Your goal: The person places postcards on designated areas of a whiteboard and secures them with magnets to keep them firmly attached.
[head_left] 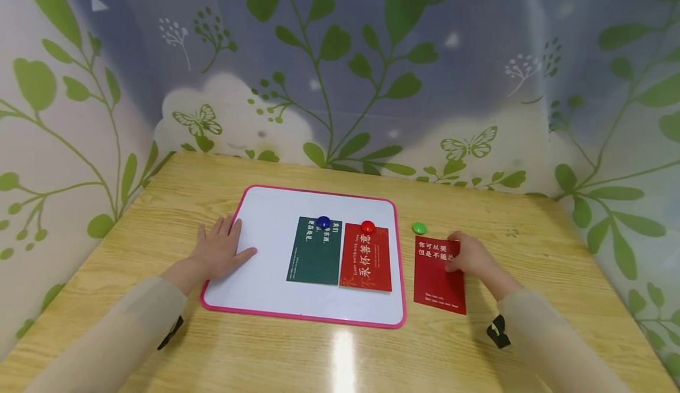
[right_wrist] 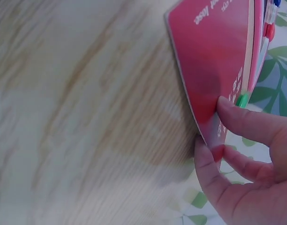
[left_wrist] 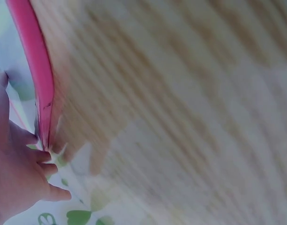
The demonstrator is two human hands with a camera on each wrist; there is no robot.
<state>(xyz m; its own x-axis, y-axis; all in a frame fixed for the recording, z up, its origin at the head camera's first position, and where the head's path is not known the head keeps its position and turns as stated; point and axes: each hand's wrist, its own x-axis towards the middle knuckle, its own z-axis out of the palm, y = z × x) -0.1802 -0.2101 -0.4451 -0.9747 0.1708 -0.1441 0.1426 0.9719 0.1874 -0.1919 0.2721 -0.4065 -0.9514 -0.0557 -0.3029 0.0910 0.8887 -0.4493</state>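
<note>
My left hand [head_left: 220, 251] rests with spread fingers on the left edge of a pink-rimmed whiteboard [head_left: 255, 290]. In the left wrist view, that hand [left_wrist: 17, 173] lies across the pink rim. My right hand [head_left: 473, 257] pinches a dark red card [head_left: 438, 281] with white writing by its right edge, beside the board. The right wrist view shows the thumb on the card's face [right_wrist: 209, 61] and fingers at its edge. A green card [head_left: 316, 257] lies on the board under a blue magnet [head_left: 323, 222], next to a red card [head_left: 366, 263] under a red magnet [head_left: 368, 226].
A round green magnet [head_left: 419, 228] sits on the wooden table [head_left: 265, 351], just beyond the dark red card and right of the board. A cloth printed with leaves and butterflies [head_left: 345, 86] rises behind the table and along both sides.
</note>
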